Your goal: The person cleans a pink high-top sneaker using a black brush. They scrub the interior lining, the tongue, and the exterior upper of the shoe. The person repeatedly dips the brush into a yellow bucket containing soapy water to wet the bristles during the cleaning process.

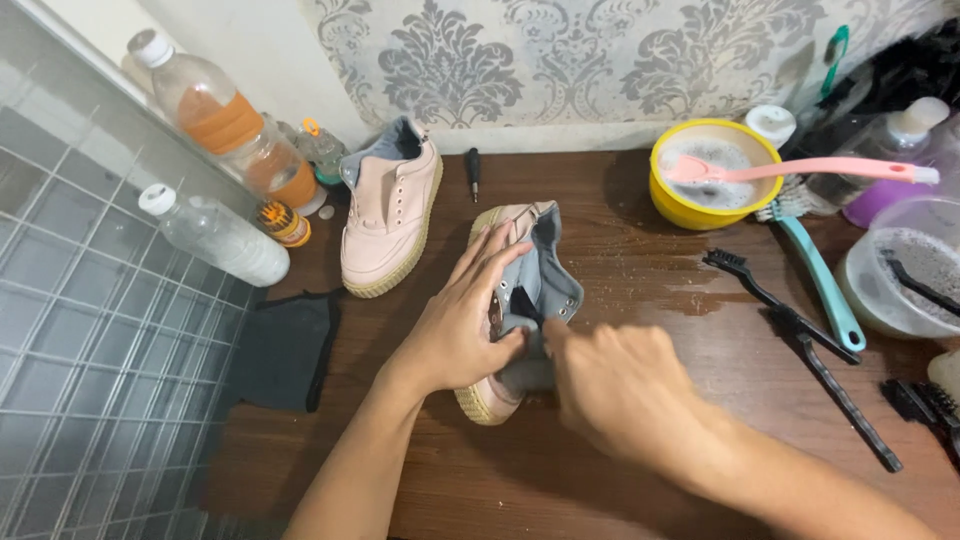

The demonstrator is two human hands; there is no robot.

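Apparently both hands, left hand (460, 325) and right hand (615, 385), grip a pink sneaker (520, 300) on the wooden table (640, 300).

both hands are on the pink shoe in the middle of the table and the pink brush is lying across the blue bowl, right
Not quite. The head view shows both the left hand and right hand on the pink shoe, but the pink brush lies across a yellow bowl of foamy water, not a blue one.

bare wooden table (560, 480) near edge, black brushes (800, 335) right, bottles (215, 235) crowding left
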